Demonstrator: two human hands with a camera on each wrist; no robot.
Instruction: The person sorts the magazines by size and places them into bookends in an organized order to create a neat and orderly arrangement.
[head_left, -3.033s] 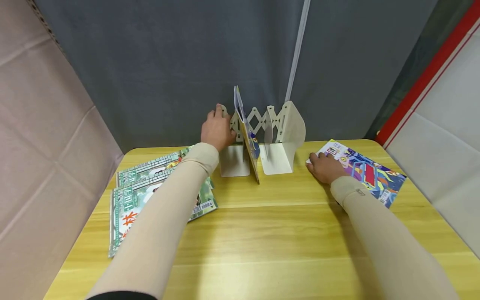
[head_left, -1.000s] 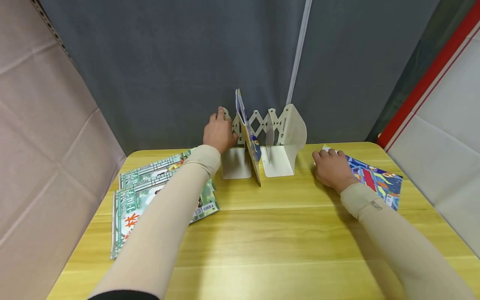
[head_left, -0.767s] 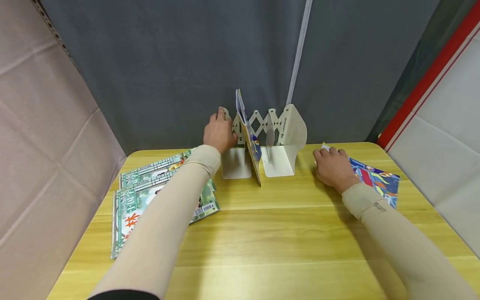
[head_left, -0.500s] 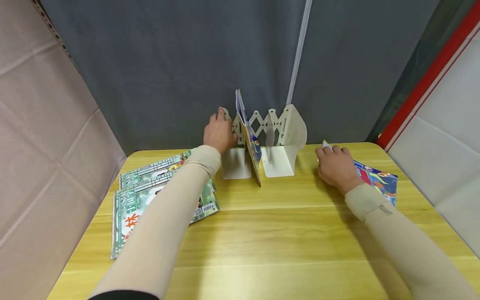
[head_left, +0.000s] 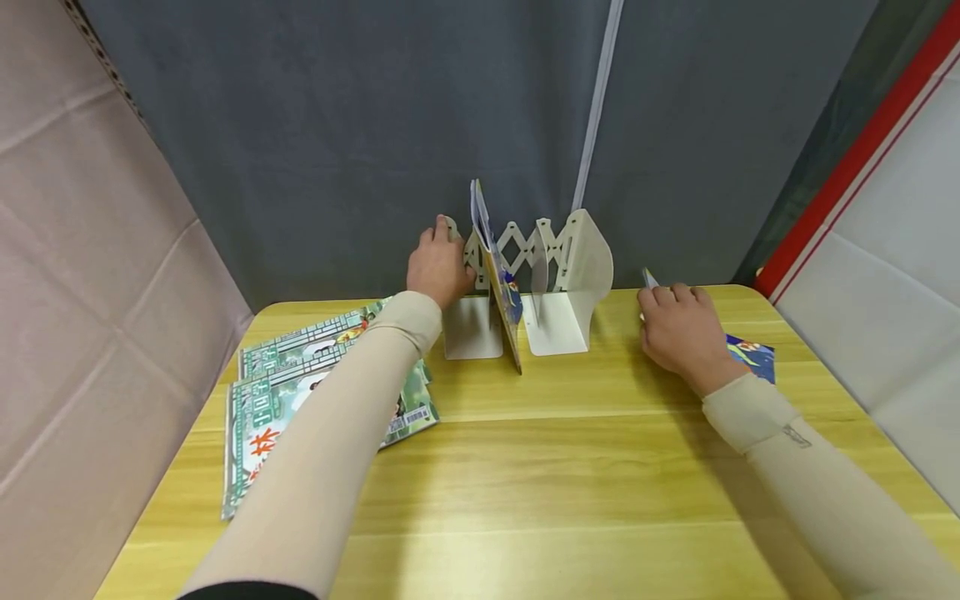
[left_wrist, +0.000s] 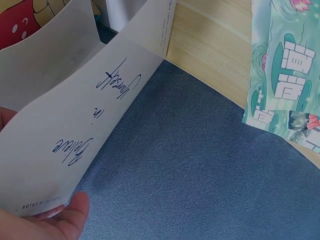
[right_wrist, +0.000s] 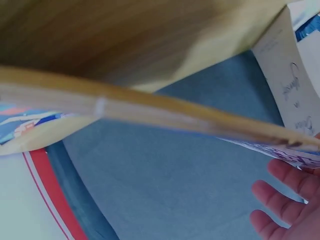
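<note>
A curtained recording booth: grey cloth backdrop (head_left: 337, 125), wooden table (head_left: 562, 467), cardboard side wall (head_left: 82, 275).

both arms reach forward in beige sleeves, the left one lying longer across the view and the right one coming in from the lower right. the left hand (head_left: 437, 267) is raised at the end of a straight forearm, back of the hand up, fingers curled over what it grips, thumb side toward the right. the right hand (head_left: 681, 336) sits lower and well apart from the left, knuckles up, fingers bent downward and pinching an edge beneath them. the right wrist view shows its fingertips (right_wrist: 280, 200) slightly spread.
</note>
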